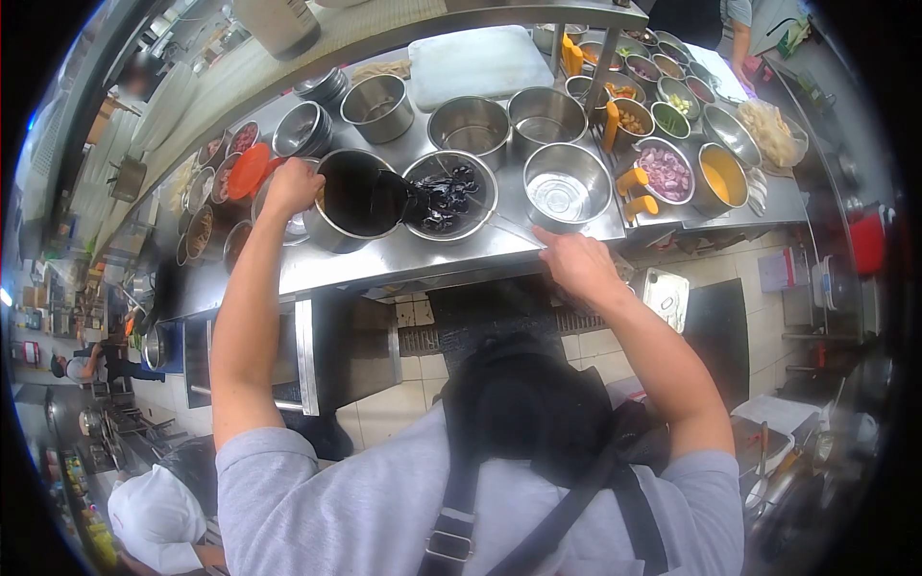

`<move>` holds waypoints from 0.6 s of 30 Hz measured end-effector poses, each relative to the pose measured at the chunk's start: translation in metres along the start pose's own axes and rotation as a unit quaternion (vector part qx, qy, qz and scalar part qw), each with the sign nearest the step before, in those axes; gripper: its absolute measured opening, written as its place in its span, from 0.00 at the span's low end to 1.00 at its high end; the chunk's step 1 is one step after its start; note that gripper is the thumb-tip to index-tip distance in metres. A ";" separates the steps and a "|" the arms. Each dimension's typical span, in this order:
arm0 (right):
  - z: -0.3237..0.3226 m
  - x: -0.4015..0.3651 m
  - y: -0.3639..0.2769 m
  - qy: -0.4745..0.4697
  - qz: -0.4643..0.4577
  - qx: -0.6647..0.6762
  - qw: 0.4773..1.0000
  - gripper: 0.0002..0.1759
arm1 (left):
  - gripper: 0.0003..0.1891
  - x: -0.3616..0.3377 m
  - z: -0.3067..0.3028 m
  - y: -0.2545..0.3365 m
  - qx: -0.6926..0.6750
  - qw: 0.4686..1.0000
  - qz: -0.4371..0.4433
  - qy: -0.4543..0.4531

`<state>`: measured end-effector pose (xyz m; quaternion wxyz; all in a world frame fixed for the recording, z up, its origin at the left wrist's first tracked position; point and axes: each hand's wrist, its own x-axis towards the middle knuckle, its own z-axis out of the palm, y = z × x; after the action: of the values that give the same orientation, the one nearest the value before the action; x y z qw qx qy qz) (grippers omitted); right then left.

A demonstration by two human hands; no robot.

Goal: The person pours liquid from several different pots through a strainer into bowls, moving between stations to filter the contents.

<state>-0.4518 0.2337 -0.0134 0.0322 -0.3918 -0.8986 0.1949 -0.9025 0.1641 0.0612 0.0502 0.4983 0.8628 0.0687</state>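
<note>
My left hand (296,184) is closed on the upper left rim of a deep metal pot (350,246) with black liquid inside. The pot leans right, and the dark liquid (415,198) runs over its rim into a second metal pot (451,236) beside it. Glossy black liquid and lumps show in that second pot. My right hand (579,264) is closed round the end of a thin metal-handled utensil (516,229). Its handle reaches over the second pot's right rim; its head is hard to make out.
Metal pots (567,213) stand right of and behind the pouring. A white cutting board (478,65) lies at the back. Bowls of chopped onion (663,175) and yellow liquid (715,176) sit right, by orange handles (632,180). A shelf (384,43) overhangs. Co-workers (158,509) are nearby.
</note>
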 end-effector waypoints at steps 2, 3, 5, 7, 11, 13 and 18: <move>0.002 0.000 0.001 0.006 0.000 0.004 1.000 0.22 | 0.14 0.000 -0.003 0.004 0.001 1.000 0.001 0.001; 0.002 0.000 0.001 0.010 -0.001 0.008 1.000 0.22 | 0.14 0.000 -0.004 0.006 0.002 1.000 0.002 0.001; -0.001 0.000 0.000 0.004 -0.001 0.002 1.000 0.22 | 0.14 0.001 -0.005 0.010 0.022 1.000 0.010 0.006; -0.003 0.000 0.000 -0.002 -0.001 -0.005 1.000 0.22 | 0.14 0.003 -0.005 0.012 0.041 0.999 0.018 0.012; -0.003 0.000 0.000 0.006 -0.007 0.001 1.000 0.22 | 0.15 0.009 -0.001 0.015 0.055 0.998 0.011 0.009; -0.003 0.000 0.001 0.005 -0.005 0.004 1.000 0.22 | 0.15 0.009 -0.002 0.018 0.062 0.998 0.009 0.003; -0.002 0.001 0.001 0.001 -0.007 -0.004 1.000 0.22 | 0.15 0.005 -0.008 0.031 0.083 0.996 -0.022 -0.005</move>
<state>-0.4513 0.2362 -0.0123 0.0328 -0.3856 -0.9021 0.1906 -0.8796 0.1832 0.0744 0.0149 0.4822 0.8759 -0.0066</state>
